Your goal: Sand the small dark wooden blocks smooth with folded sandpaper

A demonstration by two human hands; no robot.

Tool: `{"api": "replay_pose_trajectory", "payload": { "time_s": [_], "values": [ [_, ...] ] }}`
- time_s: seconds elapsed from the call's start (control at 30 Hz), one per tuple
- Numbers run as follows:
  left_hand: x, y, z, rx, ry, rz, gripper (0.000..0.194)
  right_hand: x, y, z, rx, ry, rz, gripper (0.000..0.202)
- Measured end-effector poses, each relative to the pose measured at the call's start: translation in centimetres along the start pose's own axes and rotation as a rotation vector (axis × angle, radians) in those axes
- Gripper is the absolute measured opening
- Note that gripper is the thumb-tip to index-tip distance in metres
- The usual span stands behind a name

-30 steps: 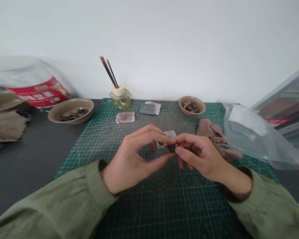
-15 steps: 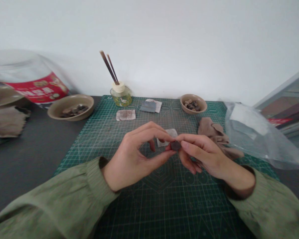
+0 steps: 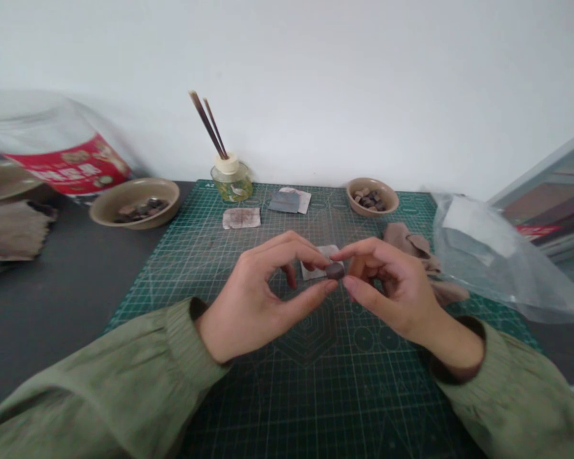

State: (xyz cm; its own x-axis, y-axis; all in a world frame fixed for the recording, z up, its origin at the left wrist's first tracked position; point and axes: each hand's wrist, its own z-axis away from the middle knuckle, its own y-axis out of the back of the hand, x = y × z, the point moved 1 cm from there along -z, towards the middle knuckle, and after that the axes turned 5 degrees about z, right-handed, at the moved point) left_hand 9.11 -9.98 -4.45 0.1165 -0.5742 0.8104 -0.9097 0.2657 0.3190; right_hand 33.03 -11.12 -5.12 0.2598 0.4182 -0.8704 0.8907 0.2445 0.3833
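- Right hand point(image 3: 396, 287) has spread beside the dark block point(image 3: 335, 271); left hand point(image 3: 261, 296) pinches it.
- A loose pinch could drop it between the cutting mat point(image 3: 287, 395)'s side edges.

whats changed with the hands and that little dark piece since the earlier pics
The right hand has spread its thumb and forefinger; whether they still touch the dark piece is unclear. The piece has turned, pinched by the left hand. Cloth and bottle stayed put.
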Motion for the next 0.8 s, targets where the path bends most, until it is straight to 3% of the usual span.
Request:
{"api": "replay_pose_trajectory", "payload": {
  "time_s": [0.8],
  "values": [
    [0.03, -0.01, 0.11, 0.036, 0.044, 0.002, 0.014, 0.39, -0.36, -0.28, -0.041, -0.010, 0.015, 0.021]
  ]
}}
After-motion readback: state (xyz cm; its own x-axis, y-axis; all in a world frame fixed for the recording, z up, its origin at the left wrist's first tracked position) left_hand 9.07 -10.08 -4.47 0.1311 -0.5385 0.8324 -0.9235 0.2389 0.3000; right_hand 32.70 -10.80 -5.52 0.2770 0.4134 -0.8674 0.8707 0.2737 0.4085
